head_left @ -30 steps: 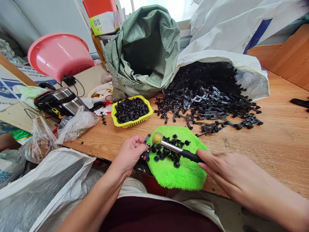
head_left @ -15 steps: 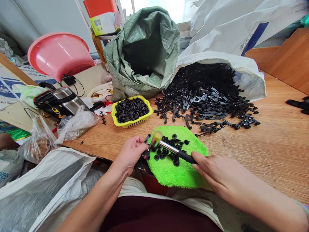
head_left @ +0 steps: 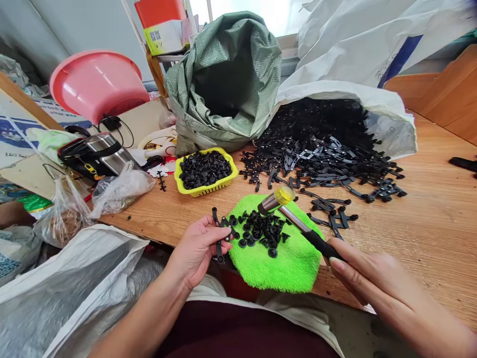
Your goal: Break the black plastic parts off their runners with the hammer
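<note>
Between the thumb and fingers of my left hand (head_left: 197,248) is a black jointed plastic linkage (head_left: 219,248), held just left of the green cloth (head_left: 276,278). My right hand (head_left: 368,273) is wrapped round the black handle of a small hammer (head_left: 296,219). Its head, with a yellow face, is raised over the cloth's back edge. Below it, a heap of black plastic caps with stems (head_left: 264,228) lies on the cloth, a few of them close to my left fingertips.
A yellow basket (head_left: 234,174) of black caps stands behind the cloth. More black linkages (head_left: 316,159) spill from a white sack (head_left: 402,119) at the back right. A green woven sack (head_left: 268,64) stands open at the back. Plastic bags (head_left: 119,191) and a steel flask (head_left: 112,154) sit left.
The hammer has risen and moved right, away from my left hand, its head turning over the cloth. My left hand has tilted the linkage, so more of it shows.
</note>
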Motion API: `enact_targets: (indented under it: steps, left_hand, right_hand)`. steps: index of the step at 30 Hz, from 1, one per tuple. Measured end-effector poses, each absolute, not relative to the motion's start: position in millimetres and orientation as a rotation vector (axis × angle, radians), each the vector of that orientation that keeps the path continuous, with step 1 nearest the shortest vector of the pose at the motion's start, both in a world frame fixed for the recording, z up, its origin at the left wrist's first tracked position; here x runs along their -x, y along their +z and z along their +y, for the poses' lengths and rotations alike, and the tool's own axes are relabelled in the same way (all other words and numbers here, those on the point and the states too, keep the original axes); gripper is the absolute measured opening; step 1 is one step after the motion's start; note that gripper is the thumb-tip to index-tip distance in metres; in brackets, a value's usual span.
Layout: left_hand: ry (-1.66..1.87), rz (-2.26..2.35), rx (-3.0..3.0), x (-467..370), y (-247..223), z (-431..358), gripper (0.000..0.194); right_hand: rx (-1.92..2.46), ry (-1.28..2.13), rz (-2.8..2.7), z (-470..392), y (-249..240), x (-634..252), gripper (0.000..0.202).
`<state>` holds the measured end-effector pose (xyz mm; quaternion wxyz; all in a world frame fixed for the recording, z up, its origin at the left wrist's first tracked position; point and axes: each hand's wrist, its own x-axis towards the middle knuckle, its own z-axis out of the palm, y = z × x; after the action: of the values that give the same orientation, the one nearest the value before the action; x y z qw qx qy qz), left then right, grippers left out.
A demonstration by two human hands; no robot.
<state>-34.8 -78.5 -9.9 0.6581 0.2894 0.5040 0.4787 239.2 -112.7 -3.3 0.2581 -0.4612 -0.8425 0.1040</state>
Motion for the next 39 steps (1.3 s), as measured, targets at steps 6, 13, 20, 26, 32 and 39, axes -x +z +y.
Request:
enact_targets:
  steps: [6,13,20,26,32,39]
  left_hand:
    - [1.111,1.145,-0.649,23,-11,-82,0.025]
    - [1.096,1.170,-0.652,21,-14,-83,0.027]
    - [1.092,1.178,-0.677,20,-14,-84,0.026]
    - [1.146,1.204,-0.729,20,-16,-86,0.028]
    - [1.167,1.226,-0.757,18,-13,-88,0.028]
    - [1.141,1.245,-0.738,19,-11,-88,0.030]
  right_hand:
    - [1.181,0.350,-2.309,-114,-2,-239,0.052]
    - [1.315,0.447,-2.302,-117,1,-235,0.037]
    - [1.327,0.410,-2.288,-119,1,-231,0.034]
    - [1.252,0.366,-2.336,-123,1,-228,0.036]
    - [1.279,0.254,-2.523,-122,4,-225,0.029]
    - [1.220,0.118,-2.528,-125,8,-222,0.023]
